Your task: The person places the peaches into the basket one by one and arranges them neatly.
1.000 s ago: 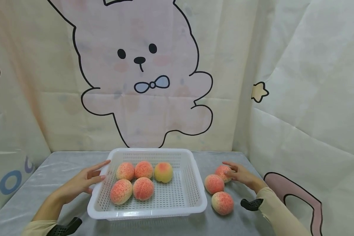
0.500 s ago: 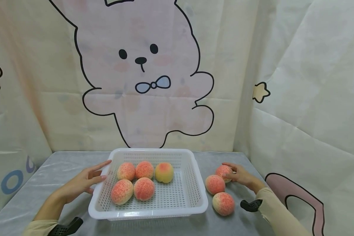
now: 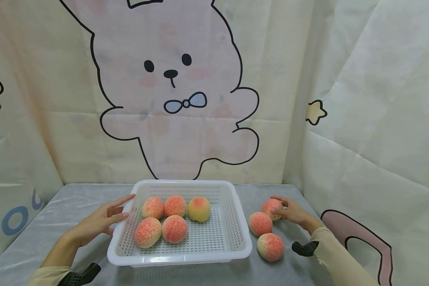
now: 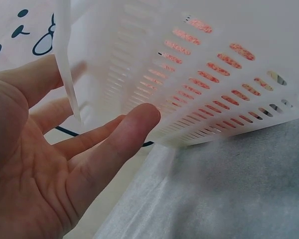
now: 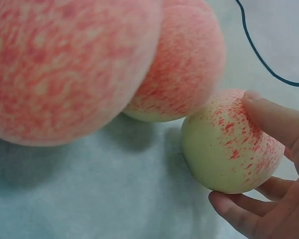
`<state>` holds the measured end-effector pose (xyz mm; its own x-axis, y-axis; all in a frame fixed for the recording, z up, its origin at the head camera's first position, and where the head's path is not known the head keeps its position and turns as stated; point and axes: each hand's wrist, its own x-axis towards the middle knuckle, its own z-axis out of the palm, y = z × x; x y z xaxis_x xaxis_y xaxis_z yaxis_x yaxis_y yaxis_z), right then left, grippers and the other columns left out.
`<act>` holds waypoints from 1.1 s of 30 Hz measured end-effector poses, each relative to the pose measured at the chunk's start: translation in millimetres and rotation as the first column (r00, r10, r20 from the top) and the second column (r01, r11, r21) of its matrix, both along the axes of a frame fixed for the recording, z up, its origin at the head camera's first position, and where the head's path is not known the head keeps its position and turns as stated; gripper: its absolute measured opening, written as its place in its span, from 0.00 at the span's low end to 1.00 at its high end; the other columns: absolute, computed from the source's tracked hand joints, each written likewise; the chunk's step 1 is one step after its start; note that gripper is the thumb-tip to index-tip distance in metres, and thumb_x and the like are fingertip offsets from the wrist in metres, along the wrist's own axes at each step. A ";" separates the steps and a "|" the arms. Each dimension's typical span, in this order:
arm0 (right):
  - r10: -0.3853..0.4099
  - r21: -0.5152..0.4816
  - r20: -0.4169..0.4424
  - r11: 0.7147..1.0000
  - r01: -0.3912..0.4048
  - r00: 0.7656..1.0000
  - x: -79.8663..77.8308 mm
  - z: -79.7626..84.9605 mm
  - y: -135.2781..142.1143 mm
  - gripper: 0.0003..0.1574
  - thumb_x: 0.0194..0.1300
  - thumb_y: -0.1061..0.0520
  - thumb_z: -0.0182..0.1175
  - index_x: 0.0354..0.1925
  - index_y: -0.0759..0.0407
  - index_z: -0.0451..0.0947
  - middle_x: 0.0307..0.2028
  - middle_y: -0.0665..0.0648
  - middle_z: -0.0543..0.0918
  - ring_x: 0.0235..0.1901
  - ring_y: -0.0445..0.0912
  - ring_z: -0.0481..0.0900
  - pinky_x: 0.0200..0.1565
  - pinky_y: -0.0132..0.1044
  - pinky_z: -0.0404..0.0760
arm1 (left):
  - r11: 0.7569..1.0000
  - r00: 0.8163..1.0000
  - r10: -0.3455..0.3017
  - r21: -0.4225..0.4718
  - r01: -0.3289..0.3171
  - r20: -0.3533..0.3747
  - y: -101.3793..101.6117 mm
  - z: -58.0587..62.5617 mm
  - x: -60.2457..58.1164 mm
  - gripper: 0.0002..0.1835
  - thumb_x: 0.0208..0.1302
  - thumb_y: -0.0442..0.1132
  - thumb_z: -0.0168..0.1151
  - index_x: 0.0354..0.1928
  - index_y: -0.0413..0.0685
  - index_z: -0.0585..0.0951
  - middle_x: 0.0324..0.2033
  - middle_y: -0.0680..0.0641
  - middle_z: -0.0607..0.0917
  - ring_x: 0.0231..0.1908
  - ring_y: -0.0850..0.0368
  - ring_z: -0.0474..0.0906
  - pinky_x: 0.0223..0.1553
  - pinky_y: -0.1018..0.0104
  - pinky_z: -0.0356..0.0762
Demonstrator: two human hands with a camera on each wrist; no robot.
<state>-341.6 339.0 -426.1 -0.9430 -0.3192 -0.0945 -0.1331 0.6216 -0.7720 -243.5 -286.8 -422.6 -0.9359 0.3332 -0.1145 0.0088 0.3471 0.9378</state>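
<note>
A white slatted plastic basket holds several peaches, most of them pinkish red and one yellower peach. At its left rim is my left hand, fingers extended; in the left wrist view the thumb lies against the outer wall and other fingers reach behind the rim. To the right of the basket, my right hand holds the farthest of three peaches, a pale green and red-speckled peach. Thumb and fingers grip it from opposite sides in the right wrist view.
Two more loose peaches, a middle peach and a nearer peach, lie between the basket and my right forearm. A grey cloth covers the table. Printed curtains rise behind and at both sides.
The right hand's thumb has settled on the farthest peach, and that peach has shifted very slightly away. The left hand, basket and other peaches look unchanged.
</note>
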 end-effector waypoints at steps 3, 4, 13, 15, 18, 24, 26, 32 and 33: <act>-0.007 -0.001 -0.031 1.000 0.007 1.000 0.4 8.1 0.2 0.41 0.72 0.53 0.61 0.74 0.69 0.59 0.65 0.78 0.70 0.53 0.51 0.78 0.46 0.44 0.84 | 1.000 1.000 -0.011 0.005 0.011 0.000 -1.5 -0.6 -1.1 0.40 0.76 0.47 0.54 0.81 0.53 0.46 0.76 0.25 0.53 0.59 0.46 0.78 0.42 0.49 0.86; 0.000 -0.010 -0.039 1.000 0.000 0.999 0.2 12.0 0.5 0.41 0.73 0.53 0.61 0.74 0.69 0.58 0.66 0.77 0.70 0.55 0.51 0.78 0.48 0.44 0.85 | 1.000 1.000 -0.015 0.009 0.015 0.000 -1.9 -0.9 -1.4 0.40 0.76 0.46 0.54 0.81 0.53 0.46 0.76 0.25 0.53 0.59 0.46 0.78 0.42 0.48 0.86; 0.014 -0.056 -0.114 0.998 -0.021 0.993 2.2 49.3 -6.3 0.39 0.74 0.54 0.60 0.74 0.67 0.59 0.65 0.75 0.70 0.56 0.55 0.78 0.48 0.42 0.84 | 1.000 1.000 0.009 0.005 -0.009 0.012 -1.3 -1.1 -0.4 0.40 0.76 0.47 0.55 0.81 0.54 0.47 0.76 0.26 0.53 0.62 0.43 0.76 0.42 0.48 0.86; 0.007 -0.052 -0.127 0.999 -0.014 0.992 4.1 56.2 -9.6 0.38 0.73 0.54 0.61 0.73 0.66 0.60 0.64 0.74 0.72 0.56 0.57 0.79 0.47 0.38 0.83 | 1.000 1.000 0.013 0.002 -0.013 0.014 -0.6 -0.6 -0.1 0.40 0.76 0.47 0.55 0.81 0.54 0.47 0.76 0.26 0.53 0.62 0.42 0.76 0.43 0.48 0.86; 0.021 -0.048 -0.155 0.998 -0.028 0.988 8.0 65.9 -15.9 0.37 0.73 0.55 0.60 0.73 0.66 0.60 0.64 0.74 0.72 0.56 0.59 0.80 0.47 0.38 0.82 | 1.000 1.000 0.012 -0.002 -0.012 0.012 0.1 0.0 0.4 0.40 0.76 0.47 0.55 0.82 0.54 0.47 0.76 0.26 0.53 0.63 0.41 0.76 0.43 0.48 0.86; 0.033 -0.103 -0.185 0.993 -0.053 0.982 15.2 81.4 -35.1 0.39 0.72 0.56 0.61 0.74 0.65 0.60 0.63 0.73 0.74 0.52 0.53 0.82 0.46 0.37 0.82 | 1.000 1.000 0.012 -0.005 -0.012 0.007 -0.5 -1.6 -0.8 0.41 0.75 0.47 0.55 0.81 0.54 0.47 0.76 0.26 0.54 0.62 0.41 0.77 0.43 0.48 0.86; 0.039 -0.132 -0.189 0.989 -0.065 0.981 17.5 85.5 -44.3 0.39 0.72 0.56 0.62 0.74 0.64 0.60 0.62 0.73 0.75 0.51 0.51 0.83 0.46 0.37 0.82 | 1.000 1.000 0.006 0.003 -0.006 0.003 -1.9 -2.3 -1.4 0.40 0.76 0.47 0.55 0.81 0.54 0.47 0.76 0.25 0.55 0.60 0.43 0.78 0.43 0.48 0.86; 0.088 -0.151 -0.174 0.982 -0.115 0.981 23.8 91.9 -68.9 0.38 0.71 0.54 0.63 0.74 0.61 0.61 0.64 0.71 0.75 0.53 0.52 0.83 0.52 0.41 0.82 | 1.000 1.000 0.001 0.010 -0.002 0.004 -2.1 -3.4 -2.8 0.41 0.76 0.46 0.55 0.82 0.53 0.47 0.75 0.25 0.55 0.60 0.45 0.78 0.43 0.48 0.86; 0.097 -0.149 -0.166 0.981 -0.122 0.981 24.8 92.4 -71.9 0.38 0.72 0.54 0.63 0.74 0.60 0.61 0.64 0.70 0.75 0.54 0.53 0.82 0.53 0.43 0.81 | 1.000 1.000 0.004 0.009 -0.004 0.006 -1.7 -3.5 -3.0 0.41 0.76 0.47 0.55 0.82 0.54 0.47 0.76 0.26 0.55 0.61 0.43 0.77 0.43 0.48 0.86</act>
